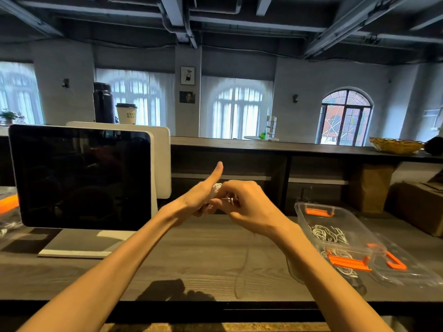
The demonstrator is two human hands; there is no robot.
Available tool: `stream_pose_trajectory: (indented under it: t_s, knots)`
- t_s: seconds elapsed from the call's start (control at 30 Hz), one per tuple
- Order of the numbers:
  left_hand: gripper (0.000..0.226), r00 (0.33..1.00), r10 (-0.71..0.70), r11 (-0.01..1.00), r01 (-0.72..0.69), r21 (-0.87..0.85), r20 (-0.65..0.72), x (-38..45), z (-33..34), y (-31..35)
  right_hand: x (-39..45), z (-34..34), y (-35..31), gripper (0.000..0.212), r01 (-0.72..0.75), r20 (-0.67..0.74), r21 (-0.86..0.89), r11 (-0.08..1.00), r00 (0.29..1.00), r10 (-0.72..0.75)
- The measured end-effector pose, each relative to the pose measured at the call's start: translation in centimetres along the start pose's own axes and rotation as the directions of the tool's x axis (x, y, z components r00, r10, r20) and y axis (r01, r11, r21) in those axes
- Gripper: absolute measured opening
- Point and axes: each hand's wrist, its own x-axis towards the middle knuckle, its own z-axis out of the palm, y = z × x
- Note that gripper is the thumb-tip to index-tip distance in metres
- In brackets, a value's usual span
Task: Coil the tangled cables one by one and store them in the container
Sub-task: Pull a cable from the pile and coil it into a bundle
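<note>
Left of the container (309, 213), above the wooden counter (191, 255), both hands meet around a small white cable bundle (216, 189). Most of the bundle is hidden between the palms, so only a few white loops show and I can't tell its long axis or which way its end points. Left hand (203, 195) holds the bundle with the thumb sticking straight up; its other fingers are out of sight behind the bundle. Right hand (244, 202) has its fingers curled in, pinching a short bit of white cable against the bundle. The container is clear plastic with orange latches, open, sitting on the counter right of the hands, with coiled white cables (328, 233) already inside. Its clear lid (407, 267) lies flat just beside it on the far side from the hands, partly cut off by the frame edge. A dark-screened monitor (81, 176) stands well left of the container, with a black flask (103, 103) and paper cup (126, 113) behind it. A woven basket (395, 144) sits on the raised shelf behind the container. Room: grey walls, arched windows, exposed ceiling beams.
</note>
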Motion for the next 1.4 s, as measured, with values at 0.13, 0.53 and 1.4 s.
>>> stream_pose_trajectory:
  t_s: [0.13,0.53,1.4]
  knots:
    - [0.086,0.994,-0.061,0.998,0.062,-0.01,0.087,-0.7,0.2,-0.3,0.0,-0.9,0.6,0.029,-0.009,-0.118,0.065,0.998,0.993,0.017]
    - [0.038,0.945,0.152,0.89,-0.004,-0.457,0.288,-1.4,-0.2,-1.8,-0.7,-2.3,1.7,0.026,-0.183,0.017,0.468,0.865,0.98,0.198]
    - [0.044,0.954,0.019,0.505,-0.269,-0.82,-0.301,0.8,-2.6,0.8,-3.8,4.7,7.6,0.024,-0.662,0.248,0.137,0.737,0.743,0.621]
